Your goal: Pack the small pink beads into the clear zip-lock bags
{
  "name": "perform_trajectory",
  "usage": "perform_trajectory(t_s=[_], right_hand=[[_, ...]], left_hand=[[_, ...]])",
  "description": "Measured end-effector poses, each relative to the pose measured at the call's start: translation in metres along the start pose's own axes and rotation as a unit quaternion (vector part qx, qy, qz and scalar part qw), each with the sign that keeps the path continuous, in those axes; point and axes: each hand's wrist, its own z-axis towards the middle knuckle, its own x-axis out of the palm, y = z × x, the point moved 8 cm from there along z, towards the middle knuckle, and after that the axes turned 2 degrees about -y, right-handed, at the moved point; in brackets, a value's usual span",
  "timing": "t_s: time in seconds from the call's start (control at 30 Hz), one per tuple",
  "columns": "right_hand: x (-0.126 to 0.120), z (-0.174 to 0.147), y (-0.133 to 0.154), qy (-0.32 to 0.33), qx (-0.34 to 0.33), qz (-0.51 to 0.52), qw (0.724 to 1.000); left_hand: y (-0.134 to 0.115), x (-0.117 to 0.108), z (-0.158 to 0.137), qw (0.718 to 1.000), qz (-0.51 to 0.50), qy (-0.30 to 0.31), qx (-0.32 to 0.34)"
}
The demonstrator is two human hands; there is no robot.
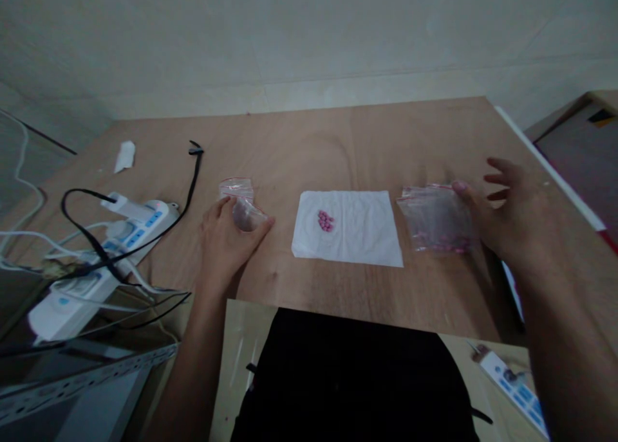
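Note:
My left hand (226, 239) rests on the table at the left, thumb and index finger spread around small clear zip bags (247, 215) with red seal lines. It touches them, and its other fingers are partly hidden. At the right, my right hand (512, 213) is open, fingers apart. Its thumb tip reaches the top edge of a larger clear zip bag (427, 220), which has pink pieces along its bottom. Between the hands lies a white cloth or paper sheet (362, 230), bearing a little cluster of pink round pieces (325, 221).
A white power strip (103, 262) with plugs and tangled cables occupies the table's left side. A black cable (194, 172) curves toward the back, near a white scrap (125, 156). Another power strip (512, 384) lies below the table's front edge at right. A wall (299, 43) stands behind.

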Motion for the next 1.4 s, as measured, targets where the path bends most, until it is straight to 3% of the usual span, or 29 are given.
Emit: perform_trajectory(t_s=[0.1,0.3,0.53,0.63,0.87,1.03,1.17,1.4], right_hand=[[-0.004,-0.006,0.008,-0.039,-0.042,-0.022,0.998],[-0.010,-0.021,0.037,-0.043,-0.102,0.001,0.994],[-0.011,-0.038,0.060,-0.032,-0.145,0.081,0.986],[0.000,-0.054,0.089,0.045,-0.160,0.188,0.968],[0.046,-0.096,0.168,0.278,-0.205,0.331,0.878],[0.065,-0.100,0.166,0.324,-0.157,0.349,0.865],[0.076,-0.102,0.157,0.348,-0.124,0.370,0.852],[0.074,-0.104,0.156,0.421,-0.126,0.407,0.801]], left_hand=[[-0.004,-0.001,-0.001,1.000,-0.002,-0.015,0.008],[-0.003,0.002,0.003,1.000,0.016,0.013,-0.009],[-0.013,-0.013,-0.006,0.992,-0.039,-0.060,0.099],[-0.033,-0.025,-0.019,0.978,-0.101,-0.080,0.166],[-0.084,-0.049,-0.048,0.937,-0.184,-0.089,0.283],[-0.095,-0.047,-0.054,0.924,-0.191,-0.071,0.323],[-0.100,-0.030,-0.053,0.931,-0.178,0.006,0.319],[-0.111,-0.018,-0.052,0.934,-0.172,0.074,0.304]])
